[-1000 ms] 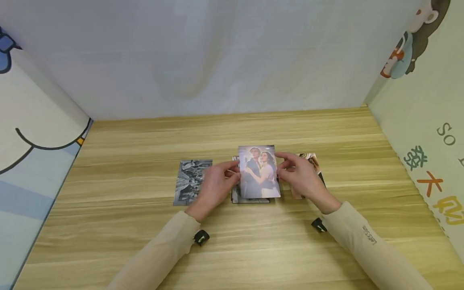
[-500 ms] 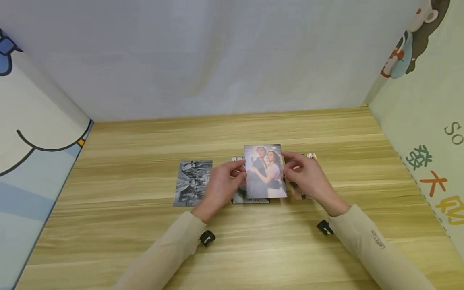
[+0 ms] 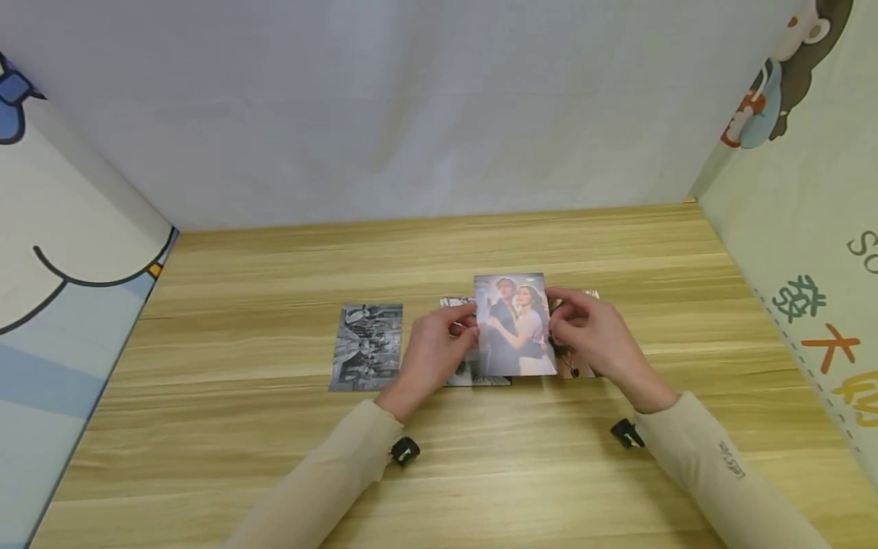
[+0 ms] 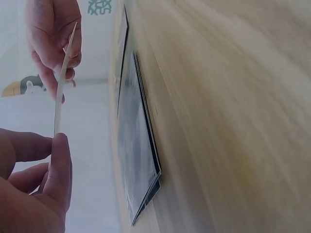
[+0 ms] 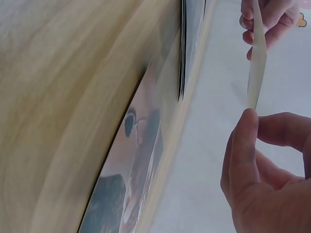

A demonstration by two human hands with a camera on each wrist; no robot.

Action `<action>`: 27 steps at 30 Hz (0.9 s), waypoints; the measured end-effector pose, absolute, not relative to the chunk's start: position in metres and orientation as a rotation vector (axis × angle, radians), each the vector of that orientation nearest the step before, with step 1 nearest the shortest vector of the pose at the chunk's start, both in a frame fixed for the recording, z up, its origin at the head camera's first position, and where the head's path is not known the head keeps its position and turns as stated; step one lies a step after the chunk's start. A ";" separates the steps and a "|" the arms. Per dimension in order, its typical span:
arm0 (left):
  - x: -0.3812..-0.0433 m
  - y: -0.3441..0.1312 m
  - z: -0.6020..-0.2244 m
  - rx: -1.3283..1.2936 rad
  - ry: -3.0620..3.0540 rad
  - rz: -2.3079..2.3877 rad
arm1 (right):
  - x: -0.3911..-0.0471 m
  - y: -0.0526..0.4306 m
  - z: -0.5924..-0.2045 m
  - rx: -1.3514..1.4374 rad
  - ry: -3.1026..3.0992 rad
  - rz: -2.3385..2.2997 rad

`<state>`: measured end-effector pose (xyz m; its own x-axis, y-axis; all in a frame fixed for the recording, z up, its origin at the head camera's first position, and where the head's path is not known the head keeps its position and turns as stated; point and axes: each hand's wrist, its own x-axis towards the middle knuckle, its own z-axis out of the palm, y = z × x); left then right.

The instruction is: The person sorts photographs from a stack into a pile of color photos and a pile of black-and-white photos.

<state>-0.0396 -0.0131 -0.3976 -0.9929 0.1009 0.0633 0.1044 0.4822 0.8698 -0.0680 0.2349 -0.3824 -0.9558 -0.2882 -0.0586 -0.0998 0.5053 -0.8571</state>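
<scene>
Both hands hold up one photo card [image 3: 514, 328] that pictures a couple embracing. My left hand [image 3: 439, 343] pinches its left edge between thumb and fingers, and my right hand [image 3: 593, 335] pinches the right edge. Seen edge-on in the left wrist view, the card [image 4: 59, 102] is raised off the table. Below it lies a small stack of black-and-white cards [image 3: 473, 374], partly covered by the held card and my left hand. A portrait card with a pendant necklace [image 5: 138, 160] lies flat beneath my right hand. A separate black-and-white card [image 3: 366, 347] lies on the left.
The wood-grain table [image 3: 274, 473] runs back to a pale wall [image 3: 384, 114]. Printed cartoon panels stand at the left and right sides. A black wrist camera [image 3: 405, 451] sits by the left cuff, and another black camera [image 3: 627, 433] by the right.
Both hands have carried the couple card to the right, from over the middle stack to partly over the right-hand portrait card. Their pinch on its edges stays the same.
</scene>
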 end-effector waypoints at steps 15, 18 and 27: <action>-0.042 0.000 -0.400 -0.199 -2.714 -1.541 | -0.065 0.247 -0.382 -0.298 2.542 -1.421; -0.043 0.003 -0.401 -0.199 -2.716 -1.536 | -0.065 0.251 -0.382 -0.295 2.548 -1.421; -0.045 0.014 -0.401 -0.211 -2.727 -1.533 | -0.067 0.260 -0.384 -0.343 2.577 -1.425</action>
<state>-0.0450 0.0136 -0.4012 -0.9909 0.1140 0.0710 0.1199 0.5131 0.8499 -0.0668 0.2603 -0.3840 -0.9578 -0.2842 -0.0429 -0.1148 0.5151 -0.8494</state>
